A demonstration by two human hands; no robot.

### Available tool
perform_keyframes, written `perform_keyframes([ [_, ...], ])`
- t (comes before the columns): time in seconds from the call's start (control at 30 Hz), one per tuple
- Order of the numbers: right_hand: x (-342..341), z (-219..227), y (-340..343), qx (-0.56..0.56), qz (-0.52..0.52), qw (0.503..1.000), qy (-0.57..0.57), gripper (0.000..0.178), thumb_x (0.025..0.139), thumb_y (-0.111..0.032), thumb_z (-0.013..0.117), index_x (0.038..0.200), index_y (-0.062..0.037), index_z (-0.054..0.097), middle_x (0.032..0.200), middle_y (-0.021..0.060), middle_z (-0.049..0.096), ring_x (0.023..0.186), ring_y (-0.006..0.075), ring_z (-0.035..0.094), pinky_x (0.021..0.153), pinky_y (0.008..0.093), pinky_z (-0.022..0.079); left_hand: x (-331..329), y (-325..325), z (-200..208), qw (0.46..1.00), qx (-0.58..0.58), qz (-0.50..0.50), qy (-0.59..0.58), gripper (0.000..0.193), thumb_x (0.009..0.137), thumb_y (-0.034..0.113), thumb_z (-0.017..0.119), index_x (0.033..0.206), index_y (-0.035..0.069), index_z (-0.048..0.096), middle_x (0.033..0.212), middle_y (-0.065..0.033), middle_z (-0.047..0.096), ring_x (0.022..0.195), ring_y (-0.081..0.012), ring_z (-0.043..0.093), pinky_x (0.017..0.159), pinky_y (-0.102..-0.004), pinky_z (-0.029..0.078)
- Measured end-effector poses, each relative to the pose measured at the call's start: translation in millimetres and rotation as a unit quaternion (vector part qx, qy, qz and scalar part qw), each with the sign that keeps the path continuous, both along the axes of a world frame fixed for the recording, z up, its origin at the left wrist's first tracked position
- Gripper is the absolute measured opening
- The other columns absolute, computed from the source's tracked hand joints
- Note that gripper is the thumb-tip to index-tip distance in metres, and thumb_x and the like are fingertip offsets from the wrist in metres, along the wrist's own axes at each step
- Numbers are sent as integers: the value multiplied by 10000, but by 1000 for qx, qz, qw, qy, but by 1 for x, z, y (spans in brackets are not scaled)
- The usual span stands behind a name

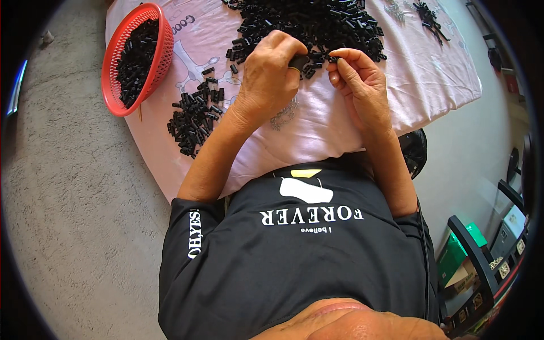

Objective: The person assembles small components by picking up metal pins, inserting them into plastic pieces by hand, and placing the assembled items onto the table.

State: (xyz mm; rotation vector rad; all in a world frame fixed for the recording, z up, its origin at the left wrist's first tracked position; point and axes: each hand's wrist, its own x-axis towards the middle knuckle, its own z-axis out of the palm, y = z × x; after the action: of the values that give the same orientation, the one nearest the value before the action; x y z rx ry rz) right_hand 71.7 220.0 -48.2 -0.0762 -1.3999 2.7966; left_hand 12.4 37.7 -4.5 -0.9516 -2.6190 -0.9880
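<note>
My left hand is closed around a short dark object with a yellowish edge; most of it is hidden by the fingers, so its kind does not show. Just to the right, my right hand pinches a small black tubular plastic piece between thumb and forefinger. Both hands are raised over the near edge of a big heap of similar black pieces. Under the left wrist lies a little scatter of small silvery metal parts.
A red plastic basket full of black pieces stands at the table's left edge. A smaller pile of black pieces lies by my left forearm. More silvery parts and a dark cluster are at far right. A pink cloth covers the table.
</note>
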Motion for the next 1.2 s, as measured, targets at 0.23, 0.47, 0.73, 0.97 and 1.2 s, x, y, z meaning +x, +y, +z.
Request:
perform_keyframes([
  [0.23,0,-2,1,16,13,1000,9,176,1002,-43,591,1158,-1,663,926,58,698,792,84,609,767,209,512,9,-2,11,916,264,-54,-297,163,923,-107,552,1057,-20,586,1036,-94,672,886,-126,669,810,-247,545],
  [0.47,-1,-2,5,-52,48,997,-14,183,1011,-76,593,1163,-5,665,919,46,693,791,82,603,749,202,502,18,4,15,927,239,-73,-279,223,927,-130,559,1128,-39,590,1013,-65,650,909,-102,645,827,-229,533],
  [0.73,0,2,4,-58,75,995,-12,185,1016,-96,591,1161,-7,665,901,35,685,766,74,587,703,197,471,21,7,5,946,243,-42,-210,148,853,-72,684,981,-16,638,877,-91,689,805,-138,693,728,-264,566],
  [0.97,1,2,4,-47,69,997,-7,178,1011,-96,599,1150,-9,669,893,24,682,760,62,583,698,197,470,22,6,5,957,226,-44,-177,166,822,-84,700,961,-12,644,862,-95,677,767,-161,689,683,-273,557],
  [1.2,1,2,2,44,55,997,14,162,1010,-98,602,1131,-24,681,900,15,691,781,57,601,727,201,494,23,5,4,963,220,-49,-149,173,797,-100,701,930,0,654,839,-92,653,728,-174,676,648,-273,544],
])
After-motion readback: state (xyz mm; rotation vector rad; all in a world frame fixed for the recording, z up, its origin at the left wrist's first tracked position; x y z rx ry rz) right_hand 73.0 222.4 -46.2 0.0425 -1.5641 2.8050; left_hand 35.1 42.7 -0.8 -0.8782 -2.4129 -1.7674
